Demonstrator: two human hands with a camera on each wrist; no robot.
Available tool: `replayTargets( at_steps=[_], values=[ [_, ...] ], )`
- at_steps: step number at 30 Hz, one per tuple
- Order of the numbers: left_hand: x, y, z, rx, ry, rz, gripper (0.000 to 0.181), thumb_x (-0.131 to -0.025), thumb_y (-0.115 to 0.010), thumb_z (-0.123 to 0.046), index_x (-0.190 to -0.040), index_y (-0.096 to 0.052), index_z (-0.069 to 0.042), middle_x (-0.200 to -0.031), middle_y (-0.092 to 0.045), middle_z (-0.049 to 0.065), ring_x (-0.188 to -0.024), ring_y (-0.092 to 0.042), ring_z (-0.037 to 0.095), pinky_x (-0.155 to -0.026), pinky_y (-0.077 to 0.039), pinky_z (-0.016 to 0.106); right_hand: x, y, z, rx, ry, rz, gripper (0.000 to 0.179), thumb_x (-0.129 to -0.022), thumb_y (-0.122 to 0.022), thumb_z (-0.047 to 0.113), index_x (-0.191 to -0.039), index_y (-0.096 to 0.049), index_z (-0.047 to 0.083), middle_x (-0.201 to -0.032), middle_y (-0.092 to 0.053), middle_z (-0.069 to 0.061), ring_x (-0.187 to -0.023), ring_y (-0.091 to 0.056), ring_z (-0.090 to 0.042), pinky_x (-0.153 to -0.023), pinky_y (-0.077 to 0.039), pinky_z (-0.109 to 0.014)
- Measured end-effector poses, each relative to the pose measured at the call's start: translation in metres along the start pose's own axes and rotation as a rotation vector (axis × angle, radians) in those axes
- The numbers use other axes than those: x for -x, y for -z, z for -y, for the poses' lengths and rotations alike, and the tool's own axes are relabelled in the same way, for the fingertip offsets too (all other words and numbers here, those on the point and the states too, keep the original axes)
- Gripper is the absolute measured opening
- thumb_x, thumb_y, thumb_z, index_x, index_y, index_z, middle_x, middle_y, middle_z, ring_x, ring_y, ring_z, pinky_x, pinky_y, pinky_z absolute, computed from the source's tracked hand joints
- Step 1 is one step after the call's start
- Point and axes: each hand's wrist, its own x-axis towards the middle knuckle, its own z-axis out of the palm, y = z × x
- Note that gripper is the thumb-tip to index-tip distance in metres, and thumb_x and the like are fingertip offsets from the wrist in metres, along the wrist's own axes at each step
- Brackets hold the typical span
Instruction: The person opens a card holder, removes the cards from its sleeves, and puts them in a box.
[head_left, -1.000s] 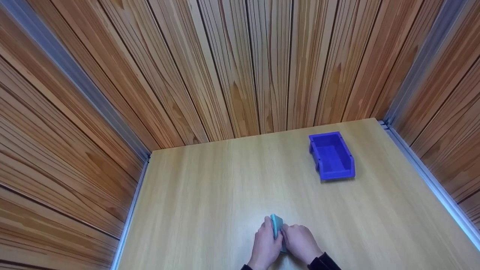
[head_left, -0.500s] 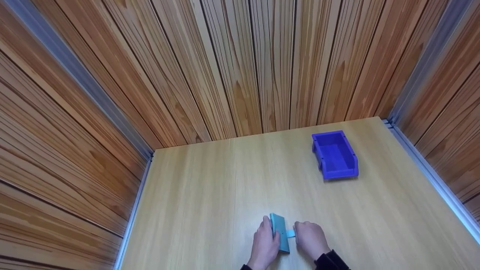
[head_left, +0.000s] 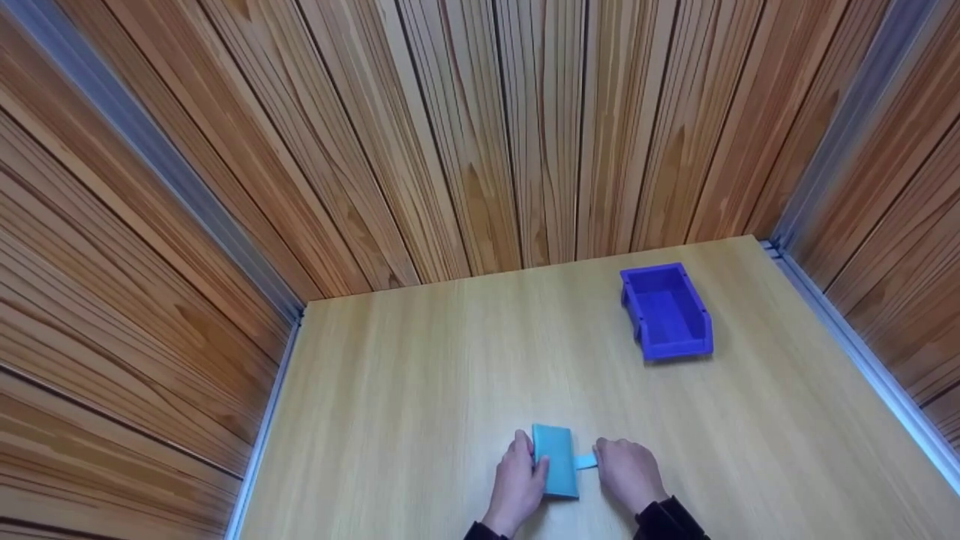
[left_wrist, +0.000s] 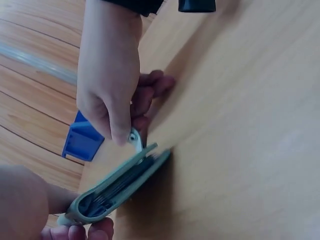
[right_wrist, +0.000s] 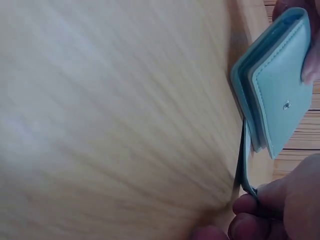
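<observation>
A small teal wallet (head_left: 559, 461) is held above the near part of the table, its left edge between the thumb and fingers of my left hand (head_left: 516, 480). From its right side sticks out a closure strap (head_left: 586, 461), whose end my right hand (head_left: 630, 474) pinches between thumb and forefinger. In the left wrist view the strap's metal snap (left_wrist: 132, 136) shows by the right thumb, and the folded wallet gapes slightly over its inner layers. A small metal stud (right_wrist: 286, 105) marks the front of the wallet in the right wrist view.
A blue plastic bin (head_left: 666, 311) stands at the back right of the light wood table (head_left: 405, 390). Wood-plank walls (head_left: 480, 150) enclose the table at the back and both sides, with metal rails (head_left: 870, 382) along the side edges.
My right hand has moved rightward off the wallet, drawing the strap out to the side. The wallet, edge-on before, has turned so its front face shows; my left hand still grips it.
</observation>
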Motion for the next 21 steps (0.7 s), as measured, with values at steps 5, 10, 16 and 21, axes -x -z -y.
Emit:
replayTargets(
  at_steps=[5,10,16,21],
  values=[
    [-0.007,-0.003,0.008,-0.018,0.034,-0.011,0.02,-0.104,-0.062,-0.02,-0.099,-0.045,-0.011,-0.085,-0.046,0.001,-0.074,-0.048,0.014,-0.066,-0.041,0.027,-0.005,0.001,-0.005,-0.002,-0.005,-0.017,0.028,-0.104,-0.058,0.015,-0.077,-0.062,0.008,-0.063,-0.041,0.002,-0.057,-0.04,-0.017,-0.056,-0.034,-0.033],
    [-0.014,-0.007,0.01,-0.043,0.044,-0.025,0.017,-0.105,-0.061,-0.019,-0.104,-0.047,-0.009,-0.088,-0.05,0.002,-0.079,-0.053,0.015,-0.07,-0.047,0.03,-0.007,0.002,-0.009,0.028,0.012,-0.084,0.028,-0.102,-0.061,0.014,-0.075,-0.06,0.009,-0.061,-0.042,0.001,-0.055,-0.042,-0.018,-0.055,-0.036,-0.035],
    [-0.019,-0.012,0.005,-0.134,0.124,-0.031,0.056,-0.105,-0.061,-0.021,-0.146,-0.041,0.011,-0.138,-0.056,0.029,-0.128,-0.059,0.04,-0.107,-0.049,0.05,-0.011,0.002,-0.01,0.042,0.012,-0.089,0.027,-0.102,-0.061,0.013,-0.076,-0.06,0.009,-0.061,-0.045,0.0,-0.055,-0.044,-0.018,-0.054,-0.038,-0.037],
    [-0.018,-0.013,-0.002,-0.23,0.075,-0.071,0.058,-0.102,-0.066,-0.021,-0.149,-0.043,0.004,-0.14,-0.055,0.029,-0.122,-0.064,0.041,-0.102,-0.052,0.049,-0.013,0.002,-0.012,0.046,-0.008,-0.063,0.027,-0.103,-0.06,0.015,-0.077,-0.062,0.009,-0.061,-0.041,0.002,-0.056,-0.041,-0.017,-0.054,-0.035,-0.034]
  ],
)
